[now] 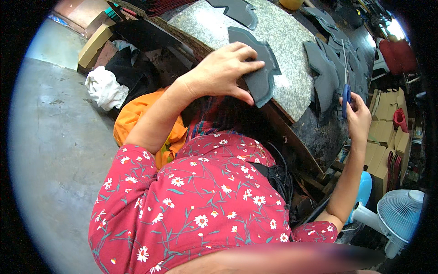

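My left hand grips the near-left side of a dark grey cut piece with scalloped edges, fingers on top and thumb at its near edge. The piece lies over the front edge of a speckled pale grey slab. On the right, my right hand holds scissors by their blue handles, blades pointing up and away. A similar dark piece rests at the slab's far side. Several more dark pieces are heaped to the right of the slab, close to the scissors.
An orange cloth and a white cloth lie at the left of the table. A blue and white fan stands at the lower right, near my right elbow. Cardboard boxes are stacked on the right.
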`<state>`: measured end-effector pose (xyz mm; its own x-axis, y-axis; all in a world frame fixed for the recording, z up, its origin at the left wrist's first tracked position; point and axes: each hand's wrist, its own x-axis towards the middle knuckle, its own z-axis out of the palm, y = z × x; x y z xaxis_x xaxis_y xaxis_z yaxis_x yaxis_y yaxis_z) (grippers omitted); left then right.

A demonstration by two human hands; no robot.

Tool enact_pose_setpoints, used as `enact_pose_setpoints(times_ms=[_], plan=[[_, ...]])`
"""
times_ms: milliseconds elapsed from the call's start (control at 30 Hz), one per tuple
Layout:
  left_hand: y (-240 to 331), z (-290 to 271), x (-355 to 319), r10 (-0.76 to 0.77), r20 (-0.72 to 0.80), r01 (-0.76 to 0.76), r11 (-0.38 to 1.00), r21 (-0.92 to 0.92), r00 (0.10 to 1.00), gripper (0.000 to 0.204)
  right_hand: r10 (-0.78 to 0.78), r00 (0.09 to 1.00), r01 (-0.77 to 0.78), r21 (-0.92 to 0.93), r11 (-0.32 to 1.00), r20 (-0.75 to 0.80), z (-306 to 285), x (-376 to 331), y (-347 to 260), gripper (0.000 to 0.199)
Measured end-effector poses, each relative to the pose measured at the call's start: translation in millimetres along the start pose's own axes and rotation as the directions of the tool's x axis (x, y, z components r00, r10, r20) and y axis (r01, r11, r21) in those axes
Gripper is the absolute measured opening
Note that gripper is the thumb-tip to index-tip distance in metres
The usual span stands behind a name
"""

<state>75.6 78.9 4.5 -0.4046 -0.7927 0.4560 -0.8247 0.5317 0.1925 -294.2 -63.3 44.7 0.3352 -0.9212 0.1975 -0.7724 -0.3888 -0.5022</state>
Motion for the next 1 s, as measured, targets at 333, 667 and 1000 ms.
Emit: enact_pose_setpoints(times_ms=[333,667,1000], plan=[[-35.1,-0.2,21.2,-0.072,-0.293,-0.016,0.958,-0.286,0.953,0.027,-0.081,0.997,0.061,-0.565,0.823,-0.011,-18.6,39.5,-58.2,0.035],[-53.3,31.3,37.2,-0.311,-0.651,0.243,0.95,-0.195,0.693,0.03,-0.489,0.865,0.485,-0.063,0.872,-0.111,87.2,206.0,-110.4,0.084],[-52.4,27.7,33.7,-0.438,-0.573,0.251,0.891,-0.378,0.693,0.025,-0.205,0.929,0.24,0.08,0.968,-0.307,180.1,332.5,-77.1,0.111]])
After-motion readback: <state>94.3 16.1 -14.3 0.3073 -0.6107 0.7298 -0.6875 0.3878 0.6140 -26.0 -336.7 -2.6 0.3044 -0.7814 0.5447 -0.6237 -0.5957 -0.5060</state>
